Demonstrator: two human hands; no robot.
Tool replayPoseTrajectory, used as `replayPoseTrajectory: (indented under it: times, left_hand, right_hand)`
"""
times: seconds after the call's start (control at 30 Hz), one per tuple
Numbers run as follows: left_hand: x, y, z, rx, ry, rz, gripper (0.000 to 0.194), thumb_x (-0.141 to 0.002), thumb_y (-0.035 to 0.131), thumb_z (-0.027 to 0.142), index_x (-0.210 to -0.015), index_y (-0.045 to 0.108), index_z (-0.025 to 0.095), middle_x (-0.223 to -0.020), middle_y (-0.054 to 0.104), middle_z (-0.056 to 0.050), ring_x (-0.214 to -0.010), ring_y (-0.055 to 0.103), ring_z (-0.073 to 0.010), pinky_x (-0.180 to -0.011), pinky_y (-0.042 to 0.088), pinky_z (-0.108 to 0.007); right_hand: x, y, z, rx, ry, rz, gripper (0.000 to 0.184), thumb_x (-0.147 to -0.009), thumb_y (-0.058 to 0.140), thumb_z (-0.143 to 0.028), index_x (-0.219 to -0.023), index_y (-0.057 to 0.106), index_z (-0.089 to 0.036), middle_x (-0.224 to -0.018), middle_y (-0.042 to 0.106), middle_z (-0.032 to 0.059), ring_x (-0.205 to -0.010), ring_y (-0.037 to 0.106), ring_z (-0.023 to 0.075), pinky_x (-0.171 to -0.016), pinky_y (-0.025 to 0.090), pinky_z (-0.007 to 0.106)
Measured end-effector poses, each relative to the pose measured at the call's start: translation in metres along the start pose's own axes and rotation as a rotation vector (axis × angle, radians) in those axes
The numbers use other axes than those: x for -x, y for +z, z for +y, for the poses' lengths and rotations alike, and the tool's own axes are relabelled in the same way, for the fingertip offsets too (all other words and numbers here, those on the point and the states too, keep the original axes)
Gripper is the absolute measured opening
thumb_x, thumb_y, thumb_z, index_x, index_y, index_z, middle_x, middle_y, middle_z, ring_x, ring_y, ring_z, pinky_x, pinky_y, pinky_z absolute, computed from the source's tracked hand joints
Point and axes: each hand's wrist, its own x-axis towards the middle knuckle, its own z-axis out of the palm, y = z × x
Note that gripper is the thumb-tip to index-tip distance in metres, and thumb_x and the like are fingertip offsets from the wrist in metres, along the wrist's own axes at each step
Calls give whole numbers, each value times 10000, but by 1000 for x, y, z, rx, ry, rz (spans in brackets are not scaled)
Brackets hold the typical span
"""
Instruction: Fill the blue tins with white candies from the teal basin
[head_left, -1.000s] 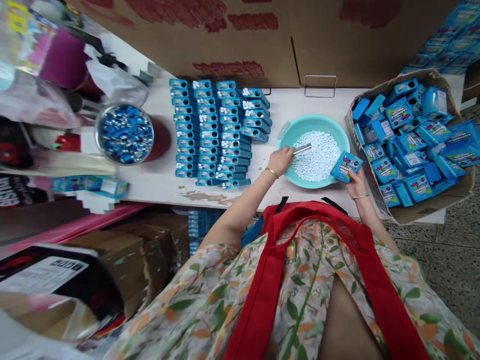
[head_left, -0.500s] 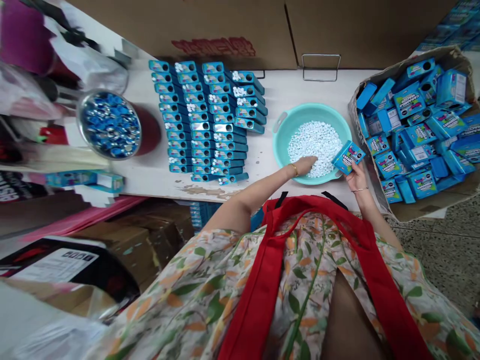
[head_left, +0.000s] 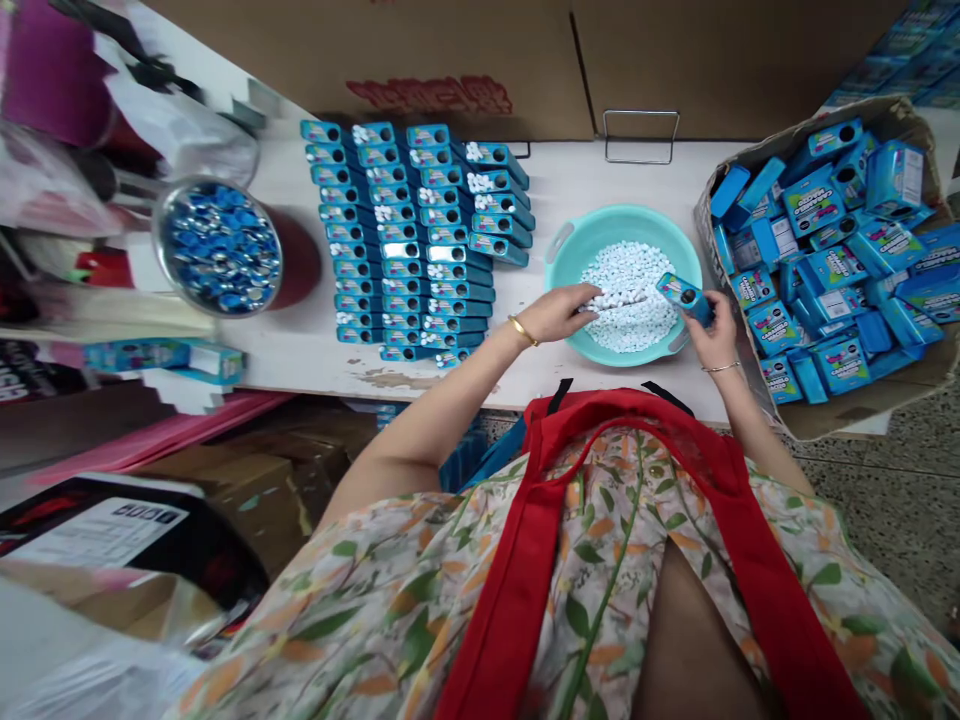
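Observation:
My left hand (head_left: 561, 313) is closed on a narrow metal scoop (head_left: 598, 306), mostly hidden by the small white candies heaped along it. The scoop lies level over a turquoise basin (head_left: 571, 262) with more white candies (head_left: 628, 335) in it. Above the basin's right side, my right hand (head_left: 715, 330) grips a small blue candy box (head_left: 686, 298). The box is tilted, with its end and round dark hole turned up toward the scoop. A gap remains between the scoop's tip and the box.
Several rows of blue boxes (head_left: 405, 250) stand left of the basin, some topped with white candies. At the right is a cardboard carton (head_left: 709, 225) of loose blue boxes. A metal pot (head_left: 277, 250) of blue-and-silver pieces stands left. Large cardboard boxes (head_left: 480, 50) line the back.
My left hand dipped into the candies and has drawn back left, the scoop now loaded. My right hand has turned the box from its printed face to its holed end.

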Motion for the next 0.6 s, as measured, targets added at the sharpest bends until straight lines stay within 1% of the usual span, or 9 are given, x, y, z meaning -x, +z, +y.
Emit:
replayPoseTrajectory:
  times: [0.1, 0.17, 0.23, 0.33, 0.4, 0.47, 0.53, 0.6]
  left_hand:
    - [7, -29, 24, -83, 38, -47, 448, -1069, 580, 334, -1477, 637, 156, -1371, 733, -147, -1232, 703, -280, -1101, 532, -380]
    - [6, -40, 41, -144, 41, -87, 416, -1064, 576, 304, -1453, 655, 178, -1374, 733, -125, -1266, 700, -293, -1107, 532, -389]
    - [1, -46, 58, -216, 20, -117, 365, -1051, 578, 269, -1390, 687, 187, -1333, 742, -111, -1257, 711, -308, -1079, 547, -396]
    - [-5, -48, 81, -329, -40, -125, 301, -1017, 590, 204, -1286, 721, 176, -1206, 755, -115, -1166, 745, -335, -999, 572, -417]
    - [-7, -48, 96, -377, -75, -104, 330, -993, 586, 147, -1298, 712, 169, -1124, 753, -120, -1098, 762, -350, -958, 574, -439]
    - [-8, -46, 107, -387, -82, -64, 376, -987, 568, 106, -1337, 690, 168, -1050, 744, -118, -1054, 771, -357, -945, 568, -457]
    - [-7, -43, 115, -370, -60, -22, 341, -1019, 535, 114, -1318, 690, 169, -991, 727, -111, -1050, 773, -357, -953, 557, -464]
    - [-7, -38, 118, -342, -31, 12, 280, -1070, 491, 161, -1250, 705, 170, -961, 710, -107, -1069, 771, -355, -967, 546, -463]
  right_hand:
    - [0, 17, 1, 105, -92, -67, 434, -849, 787, -427, -1250, 684, -300, -1264, 749, 81, -1233, 682, 325, -1224, 534, 571]
    - [0, 28, 2, 141, -153, -116, 428, -861, 733, -388, -1276, 679, -299, -1283, 755, 89, -1245, 687, 335, -1204, 544, 585]
    - [1, 36, 3, 161, -193, -153, 424, -870, 698, -363, -1288, 676, -300, -1299, 757, 95, -1258, 687, 340, -1189, 553, 592]
    - [4, 42, 4, 188, -214, -176, 410, -879, 668, -357, -1285, 680, -300, -1309, 763, 102, -1279, 681, 350, -1194, 548, 607]
    - [7, 43, 4, 203, -200, -175, 396, -890, 660, -380, -1280, 680, -312, -1314, 769, 93, -1294, 678, 345, -1206, 540, 604]
    - [10, 43, 5, 205, -182, -168, 386, -902, 664, -419, -1276, 676, -324, -1321, 772, 87, -1306, 678, 342, -1211, 537, 601]
    - [11, 44, 6, 193, -172, -160, 383, -912, 671, -457, -1272, 672, -326, -1322, 772, 90, -1307, 681, 347, -1210, 535, 610]
    - [12, 44, 8, 181, -163, -150, 386, -919, 677, -491, -1268, 671, -328, -1329, 767, 92, -1313, 680, 351, -1217, 529, 619]
